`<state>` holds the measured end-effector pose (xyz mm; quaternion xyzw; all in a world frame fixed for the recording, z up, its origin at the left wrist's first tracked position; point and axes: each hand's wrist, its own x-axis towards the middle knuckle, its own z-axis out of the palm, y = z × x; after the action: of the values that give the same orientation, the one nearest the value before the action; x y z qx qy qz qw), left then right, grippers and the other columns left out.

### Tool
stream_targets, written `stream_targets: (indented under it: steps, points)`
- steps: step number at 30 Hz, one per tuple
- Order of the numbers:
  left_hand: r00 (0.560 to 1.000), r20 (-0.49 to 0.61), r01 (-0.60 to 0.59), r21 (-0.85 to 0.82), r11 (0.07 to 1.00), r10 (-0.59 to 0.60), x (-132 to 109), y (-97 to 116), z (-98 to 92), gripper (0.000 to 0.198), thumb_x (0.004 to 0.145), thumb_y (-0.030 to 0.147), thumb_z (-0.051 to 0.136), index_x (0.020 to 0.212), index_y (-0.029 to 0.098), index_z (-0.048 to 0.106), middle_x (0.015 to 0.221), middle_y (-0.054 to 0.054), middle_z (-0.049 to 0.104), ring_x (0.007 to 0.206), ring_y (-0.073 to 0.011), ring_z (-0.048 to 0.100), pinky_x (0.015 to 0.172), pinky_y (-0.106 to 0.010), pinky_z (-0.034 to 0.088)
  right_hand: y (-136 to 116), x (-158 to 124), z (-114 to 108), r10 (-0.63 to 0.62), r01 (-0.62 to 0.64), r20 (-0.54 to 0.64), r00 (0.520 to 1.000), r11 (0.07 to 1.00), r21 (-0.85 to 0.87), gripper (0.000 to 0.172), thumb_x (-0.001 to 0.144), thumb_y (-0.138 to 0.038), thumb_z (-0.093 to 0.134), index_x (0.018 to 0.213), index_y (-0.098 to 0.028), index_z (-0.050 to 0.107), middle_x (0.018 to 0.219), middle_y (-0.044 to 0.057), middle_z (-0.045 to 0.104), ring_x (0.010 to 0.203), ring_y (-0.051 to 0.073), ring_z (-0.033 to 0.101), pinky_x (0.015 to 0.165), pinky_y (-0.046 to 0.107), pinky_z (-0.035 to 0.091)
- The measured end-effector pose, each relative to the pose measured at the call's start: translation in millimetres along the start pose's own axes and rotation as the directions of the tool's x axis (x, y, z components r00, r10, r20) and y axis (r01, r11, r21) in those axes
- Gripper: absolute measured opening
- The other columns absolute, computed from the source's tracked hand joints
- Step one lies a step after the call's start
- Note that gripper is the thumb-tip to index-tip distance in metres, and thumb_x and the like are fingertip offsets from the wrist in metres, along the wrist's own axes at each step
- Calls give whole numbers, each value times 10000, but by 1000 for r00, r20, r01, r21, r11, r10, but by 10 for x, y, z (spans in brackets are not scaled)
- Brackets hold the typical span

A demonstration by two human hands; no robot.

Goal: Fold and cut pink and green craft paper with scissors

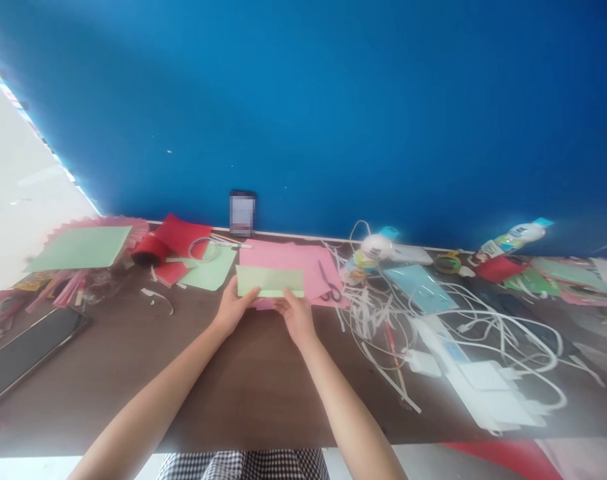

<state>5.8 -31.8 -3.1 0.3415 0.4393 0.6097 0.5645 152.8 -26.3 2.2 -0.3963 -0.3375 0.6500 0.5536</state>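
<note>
A light green strip of paper (270,281) is held level between my two hands, above the near edge of some pink sheets (283,252). My left hand (234,307) grips its left end, thumb along the lower edge. At the lower right, my right hand (296,315) pinches the same strip. Just right of the strip, scissors (330,283) lie on the pink paper. Behind and to the left are a green sheet (210,270) and red paper (186,235).
A phone (242,213) leans on the blue wall. At right lie tangled white cables, a power strip (456,370), a glue bottle (373,250) and blue paper (420,287). At left are a dark tablet or phone (30,353) and a red roll (150,251).
</note>
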Motion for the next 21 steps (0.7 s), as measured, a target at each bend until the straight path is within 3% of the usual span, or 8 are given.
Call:
stream_targets:
  steps: [3, 8, 13, 21]
  points:
    - [999, 35, -5, 52, 999, 3, -40, 16, 22, 495, 638, 329, 701, 1063, 176, 497, 954, -64, 617, 849, -203, 616, 741, -375, 541, 46, -17, 29, 1, 6, 69, 998, 996, -92, 230, 633, -329, 719, 751, -155, 627, 598, -5, 617, 532, 126, 577, 509, 249, 472]
    - [997, 74, -34, 142, 989, 23, -67, 33, 19, 627, 618, 317, 723, 1168, 175, 458, 899, -49, 631, 797, -195, 632, 751, -372, 533, 87, 3, 43, -61, 67, 33, 998, 972, -227, 219, 624, -352, 714, 654, -159, 615, 509, -26, 560, 457, 101, 493, 440, 232, 396]
    - [995, 98, -33, 248, 968, 9, -55, 34, -10, 673, 590, 298, 746, 1195, 174, 478, 758, -19, 639, 727, -190, 640, 736, -358, 536, 74, -6, 34, -66, 87, 72, 995, 929, -361, 265, 657, -401, 673, 607, -149, 605, 476, -11, 551, 439, 107, 492, 435, 232, 394]
    - [984, 136, 103, 81, 991, -113, -52, 94, -1, 794, 563, 269, 777, 1249, 176, 389, 736, -18, 641, 671, -206, 663, 701, -390, 552, -1, -30, 14, -108, 103, 14, 994, 891, -442, 322, 668, -428, 659, 543, -133, 622, 428, 1, 542, 395, 96, 472, 412, 222, 373]
